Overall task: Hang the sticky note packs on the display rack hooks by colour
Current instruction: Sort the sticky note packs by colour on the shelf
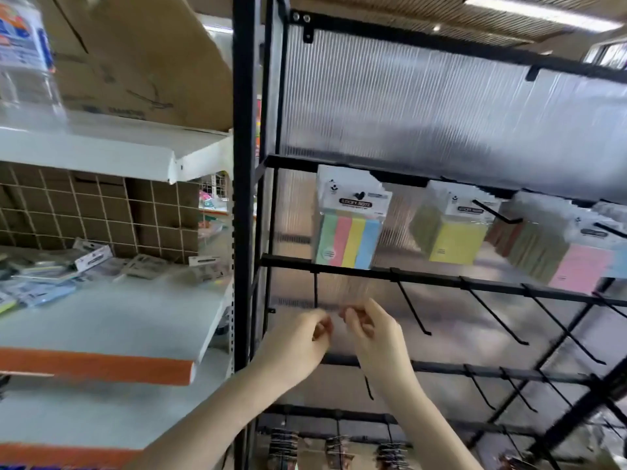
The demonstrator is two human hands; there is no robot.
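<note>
Left side: white shelf unit [112, 320] with orange front edges. Top shelf carries a brown cardboard box [135, 56], tilted, plus a clear plastic bottle [23, 59] at far left with a blue and orange label. Behind the middle shelf: white wire grid panel [95, 212] over brown cardboard. Above the rack: slatted ceiling [424, 11] with a long strip light [543, 10]. Background between the units is too blurred to read.

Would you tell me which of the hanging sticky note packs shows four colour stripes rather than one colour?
The leftmost pack: green, pink, yellow and blue stripes. The yellow pack and pink pack further right look single-coloured.
</note>
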